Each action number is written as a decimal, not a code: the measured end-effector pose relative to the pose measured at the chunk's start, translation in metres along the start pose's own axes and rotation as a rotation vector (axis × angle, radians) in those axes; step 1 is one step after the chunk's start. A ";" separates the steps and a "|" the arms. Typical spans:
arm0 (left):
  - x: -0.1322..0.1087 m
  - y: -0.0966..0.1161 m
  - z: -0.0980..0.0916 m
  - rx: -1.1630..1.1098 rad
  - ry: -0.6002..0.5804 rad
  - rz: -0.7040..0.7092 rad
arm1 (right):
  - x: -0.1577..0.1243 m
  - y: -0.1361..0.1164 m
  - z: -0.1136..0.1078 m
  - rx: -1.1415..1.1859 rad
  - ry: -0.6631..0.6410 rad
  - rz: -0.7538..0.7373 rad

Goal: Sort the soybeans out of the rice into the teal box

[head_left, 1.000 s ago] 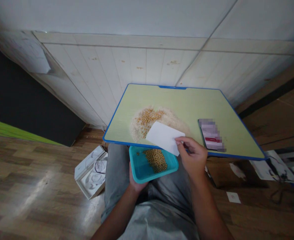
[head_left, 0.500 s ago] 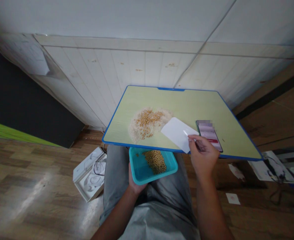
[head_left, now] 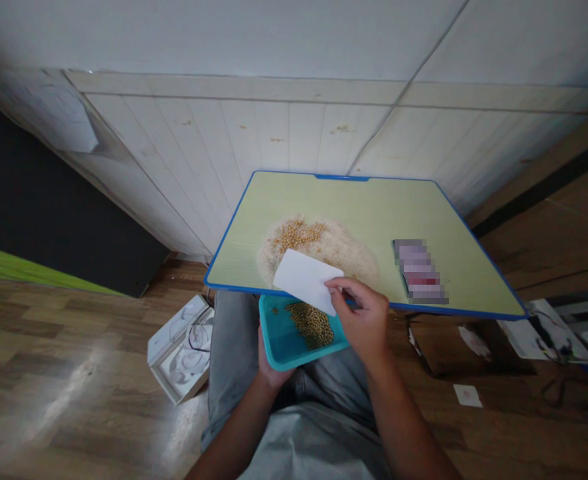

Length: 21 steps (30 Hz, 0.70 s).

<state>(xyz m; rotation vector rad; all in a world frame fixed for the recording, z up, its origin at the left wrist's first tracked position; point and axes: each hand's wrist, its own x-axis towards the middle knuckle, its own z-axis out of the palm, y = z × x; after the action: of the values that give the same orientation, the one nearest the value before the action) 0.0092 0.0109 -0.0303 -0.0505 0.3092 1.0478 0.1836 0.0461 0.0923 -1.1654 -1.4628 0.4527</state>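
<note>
My right hand (head_left: 363, 313) pinches a corner of a white card (head_left: 307, 277). The card slants over the near part of a heap of pale rice grains (head_left: 351, 248), hiding some of it. Tan soybeans (head_left: 298, 233) lie on top of the heap's left half. Below the table edge, my left hand (head_left: 273, 370) grips a turquoise plastic tray (head_left: 283, 343) from its left and underside; most of its fingers are hidden beneath. Inside the tray, a pile of soybeans (head_left: 314, 327) rests toward the right. My right hand covers the tray's right end.
The pale green folding table (head_left: 374, 200) has a blue rim and stands against a white panelled wall. A phone (head_left: 419, 270) lies on its right side. On the floor are an open white box (head_left: 181, 360) at left and a cardboard box (head_left: 444, 347) at right.
My right hand has swept left with the card, from beside the phone to over the near side of the heap. More rice shows at the right. My left hand and the tray stay almost still.
</note>
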 end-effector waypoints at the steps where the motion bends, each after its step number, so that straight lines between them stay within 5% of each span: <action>1: 0.000 0.000 0.002 -0.001 0.012 0.004 | 0.000 0.000 0.000 -0.003 -0.012 0.001; 8: -0.007 0.000 0.019 0.007 -0.006 0.006 | 0.008 0.017 -0.013 -0.069 0.084 0.050; 16: -0.010 0.003 0.006 0.014 -0.073 -0.033 | 0.031 0.051 -0.029 -0.059 0.260 0.120; 21: -0.013 0.005 0.003 0.013 -0.073 -0.043 | 0.036 0.041 -0.028 0.001 0.328 0.092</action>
<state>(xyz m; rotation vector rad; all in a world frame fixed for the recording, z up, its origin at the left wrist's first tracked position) 0.0001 0.0031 -0.0234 -0.0070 0.2472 1.0022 0.2303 0.0852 0.0853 -1.2445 -1.1294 0.3071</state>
